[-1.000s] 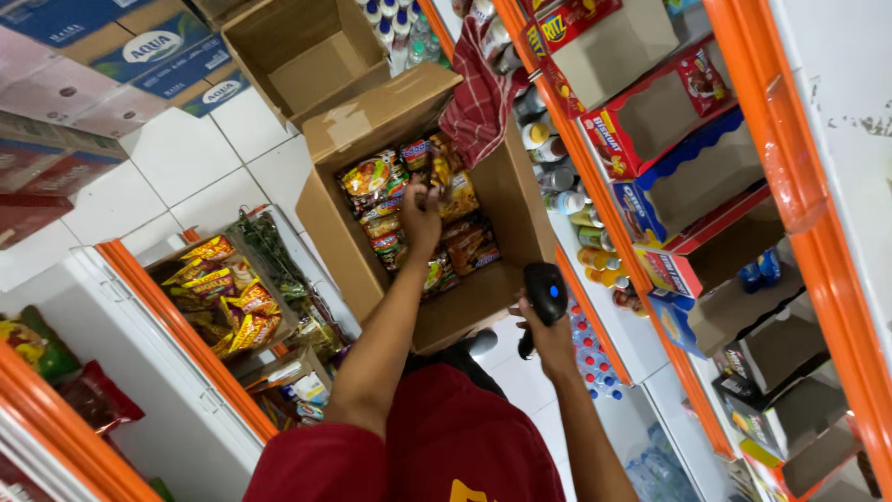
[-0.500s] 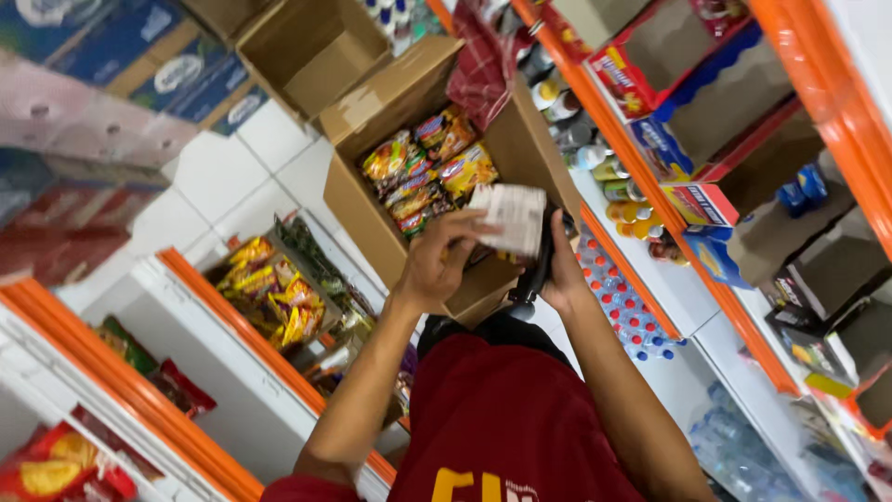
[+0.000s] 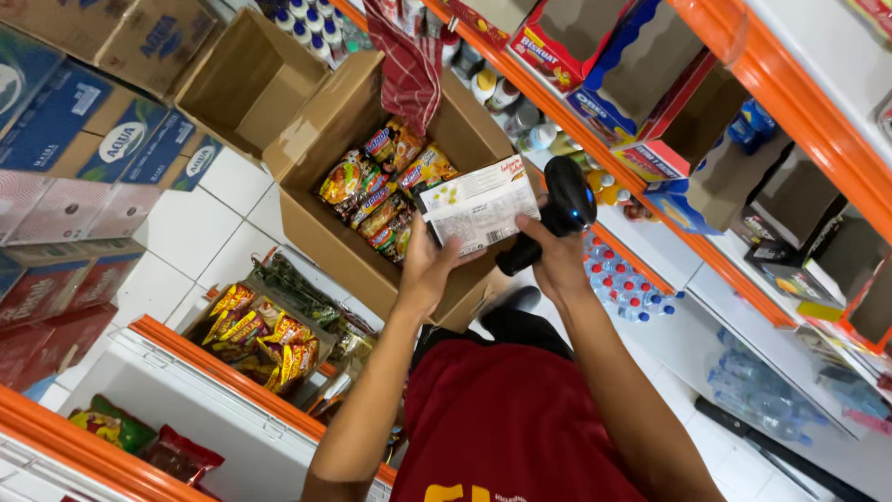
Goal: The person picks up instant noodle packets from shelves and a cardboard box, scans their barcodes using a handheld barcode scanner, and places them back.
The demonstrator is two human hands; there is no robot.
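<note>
My left hand [image 3: 427,265] holds up a flat white noodle packet [image 3: 478,204], back side facing me. My right hand [image 3: 557,251] grips a black handheld scanner [image 3: 557,209] right beside the packet's edge, its head lit blue. Below both hands stands an open cardboard box [image 3: 321,223] filled with several colourful noodle packets [image 3: 381,186]. A red checked cloth [image 3: 409,70] hangs over the box's far wall. I wear a red shirt [image 3: 506,428].
Orange-edged shelves [image 3: 743,65] with open display cartons and small bottles run along the right. Another empty cardboard box [image 3: 246,79] sits beyond. Stacked water cartons [image 3: 102,139] stand at left. A lower shelf holds snack packs [image 3: 265,339]. White tiled floor [image 3: 209,218] lies between.
My left hand has lifted a packet out of the box and turned it up in front of me. My right hand has brought the scanner up beside it.
</note>
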